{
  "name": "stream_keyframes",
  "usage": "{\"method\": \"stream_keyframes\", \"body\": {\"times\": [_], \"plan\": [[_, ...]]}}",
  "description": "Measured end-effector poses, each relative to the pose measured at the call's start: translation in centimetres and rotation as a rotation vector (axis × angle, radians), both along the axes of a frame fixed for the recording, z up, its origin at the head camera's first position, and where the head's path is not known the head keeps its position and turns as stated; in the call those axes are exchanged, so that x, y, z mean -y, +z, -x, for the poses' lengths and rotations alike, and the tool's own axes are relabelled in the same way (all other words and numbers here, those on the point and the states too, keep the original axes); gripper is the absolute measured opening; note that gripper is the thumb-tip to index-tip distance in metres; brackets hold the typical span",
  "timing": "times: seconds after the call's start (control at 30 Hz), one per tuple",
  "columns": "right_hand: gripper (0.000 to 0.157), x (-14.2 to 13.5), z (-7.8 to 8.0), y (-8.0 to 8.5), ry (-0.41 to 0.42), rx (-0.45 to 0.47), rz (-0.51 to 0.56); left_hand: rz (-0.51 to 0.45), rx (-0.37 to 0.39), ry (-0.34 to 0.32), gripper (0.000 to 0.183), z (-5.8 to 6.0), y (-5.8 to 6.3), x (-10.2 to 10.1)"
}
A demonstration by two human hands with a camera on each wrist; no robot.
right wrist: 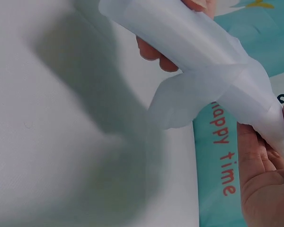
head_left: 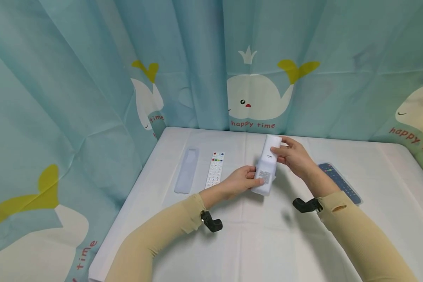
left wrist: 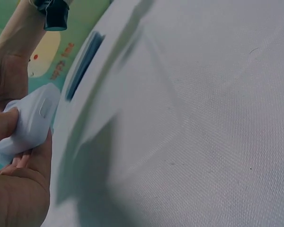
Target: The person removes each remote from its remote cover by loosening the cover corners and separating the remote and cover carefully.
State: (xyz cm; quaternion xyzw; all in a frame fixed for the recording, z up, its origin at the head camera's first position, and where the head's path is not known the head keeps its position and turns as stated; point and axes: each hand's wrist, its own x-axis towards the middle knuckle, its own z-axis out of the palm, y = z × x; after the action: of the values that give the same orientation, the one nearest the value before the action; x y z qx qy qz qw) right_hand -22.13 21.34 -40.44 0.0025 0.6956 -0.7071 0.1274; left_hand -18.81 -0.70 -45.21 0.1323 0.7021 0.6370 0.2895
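Note:
A white remote control (head_left: 273,144) is held above the table with its back facing up. A translucent soft sleeve (right wrist: 180,98) covers its lower part, and a loose flap of the sleeve sticks out at mid-length. My left hand (head_left: 240,181) grips the sleeved lower end, thumb on top near a printed label. The right hand (head_left: 296,157) pinches the bare upper end, thumb on the back and fingers beneath. In the left wrist view the rounded lower end (left wrist: 34,116) lies between the left thumb and fingers. The remote's button side is hidden.
Left of the hands, another white remote (head_left: 215,168) with coloured buttons lies face up beside a flat translucent sleeve (head_left: 187,170). A dark blue remote (head_left: 340,183) lies under the right forearm. A blue curtain (head_left: 197,78) hangs behind the white table (head_left: 268,243).

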Motion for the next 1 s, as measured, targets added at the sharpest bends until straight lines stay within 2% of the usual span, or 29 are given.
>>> {"method": "stream_keyframes", "body": {"times": [0.63,0.8,1.0], "plan": [[0.07,-0.33,0.24,0.18,-0.005,-0.021,0.036,-0.002,0.026,0.014,0.059,-0.59,-0.25,0.17],[0.073,-0.4,0.31,0.34,-0.015,-0.009,0.035,-0.033,0.037,0.009,0.058,-0.64,-0.36,0.24],[0.072,-0.68,0.49,0.25,-0.028,-0.001,0.086,-0.093,0.054,-0.021,0.06,-0.82,-0.29,0.53]]}}
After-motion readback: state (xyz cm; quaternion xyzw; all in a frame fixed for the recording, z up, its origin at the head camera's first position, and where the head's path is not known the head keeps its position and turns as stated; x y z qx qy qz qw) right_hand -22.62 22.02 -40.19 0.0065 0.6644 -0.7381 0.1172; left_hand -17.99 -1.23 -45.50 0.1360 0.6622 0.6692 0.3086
